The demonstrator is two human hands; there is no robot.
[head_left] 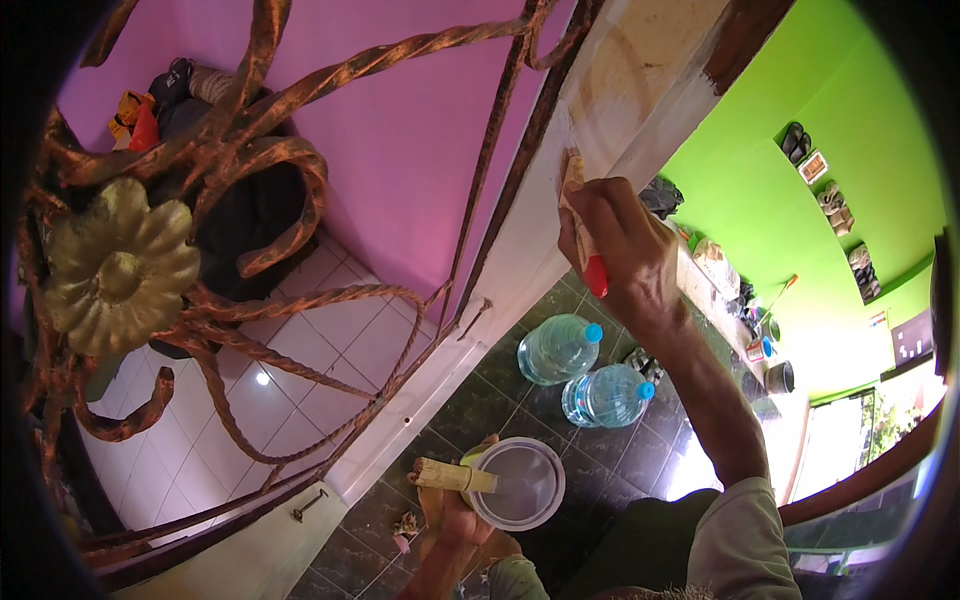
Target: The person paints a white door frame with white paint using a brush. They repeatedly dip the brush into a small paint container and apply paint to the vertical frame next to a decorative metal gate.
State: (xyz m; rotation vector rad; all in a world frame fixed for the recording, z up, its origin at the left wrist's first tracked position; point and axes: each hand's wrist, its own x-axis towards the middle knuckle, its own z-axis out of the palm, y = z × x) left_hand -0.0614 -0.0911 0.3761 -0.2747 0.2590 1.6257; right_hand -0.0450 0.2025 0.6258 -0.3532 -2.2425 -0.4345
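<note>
My right hand is raised against a white-painted frame and grips a brush with a red handle, its bristle end pressed to the frame's surface. Above the brush the frame is still bare brownish wood. My left hand holds a round white paint tub low in the picture, together with a second brush lying across the tub's rim. The tub holds pale paint.
An ornate copper-coloured iron grille with a gold flower fills the left. Two large clear water bottles with blue caps stand on the dark tiled floor. A green wall with shelves of shoes is at right.
</note>
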